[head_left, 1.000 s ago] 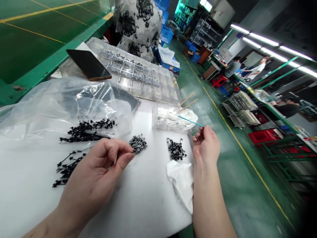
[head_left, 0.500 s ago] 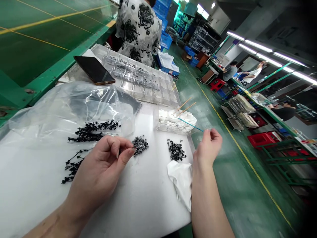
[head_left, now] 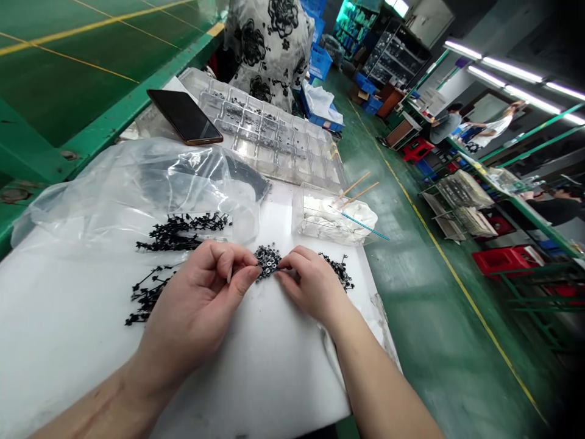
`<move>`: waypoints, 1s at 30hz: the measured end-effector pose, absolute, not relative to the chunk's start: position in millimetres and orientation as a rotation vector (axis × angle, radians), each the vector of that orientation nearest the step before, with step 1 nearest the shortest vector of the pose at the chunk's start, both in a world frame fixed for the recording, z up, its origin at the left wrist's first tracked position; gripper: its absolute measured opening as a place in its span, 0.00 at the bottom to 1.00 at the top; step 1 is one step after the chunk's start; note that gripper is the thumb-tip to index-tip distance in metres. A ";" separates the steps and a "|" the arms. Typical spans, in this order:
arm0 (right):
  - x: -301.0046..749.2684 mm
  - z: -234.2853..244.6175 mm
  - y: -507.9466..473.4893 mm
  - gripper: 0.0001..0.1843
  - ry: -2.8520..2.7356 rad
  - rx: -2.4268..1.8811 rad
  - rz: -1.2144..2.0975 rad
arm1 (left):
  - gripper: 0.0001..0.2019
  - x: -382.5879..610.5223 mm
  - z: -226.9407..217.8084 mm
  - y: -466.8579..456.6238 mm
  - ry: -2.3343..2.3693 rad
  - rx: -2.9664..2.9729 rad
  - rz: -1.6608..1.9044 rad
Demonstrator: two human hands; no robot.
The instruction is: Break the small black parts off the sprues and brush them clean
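My left hand (head_left: 205, 292) is closed in a pinch just left of a pile of small black and silver rings (head_left: 267, 261). What its fingertips hold is too small to make out. From the other side my right hand (head_left: 311, 279) reaches to the same pile, thumb and forefinger drawn together at its right edge; anything between them is hidden. Behind my left hand lie bunches of thin black stems with small knobs (head_left: 183, 231). A second pile of small black parts (head_left: 340, 271) is partly covered by my right hand.
A clear box with white wadding (head_left: 320, 216) holds wooden sticks and a thin blue stick (head_left: 365, 226). Farther back are a plastic bag (head_left: 105, 189), a phone (head_left: 185, 117) and a compartmented clear tray (head_left: 292, 152). A person in a flowered top (head_left: 269, 55) sits beyond.
My right hand has let go of the blue stick, which now rests in the box of wadding, and has come left to the ring pile. My left hand keeps its pinch.
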State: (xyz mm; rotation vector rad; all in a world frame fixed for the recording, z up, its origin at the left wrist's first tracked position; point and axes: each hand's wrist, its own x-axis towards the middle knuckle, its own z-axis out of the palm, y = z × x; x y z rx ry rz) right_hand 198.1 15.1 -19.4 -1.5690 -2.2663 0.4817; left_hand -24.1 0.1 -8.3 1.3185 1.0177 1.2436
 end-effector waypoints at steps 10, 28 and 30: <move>204.6 -8.4 6.0 0.04 -1.876 -1.475 0.714 | 0.16 -23.1 -5.7 -3.0 0.989 1.493 1.114; 193.0 6.7 -7.0 0.08 -1.892 -0.999 0.604 | 0.14 -16.7 -2.9 -6.1 0.940 1.837 1.053; 192.4 7.7 -6.1 0.07 -1.903 -0.999 0.592 | 0.14 -17.3 -3.1 -6.3 0.935 1.844 1.053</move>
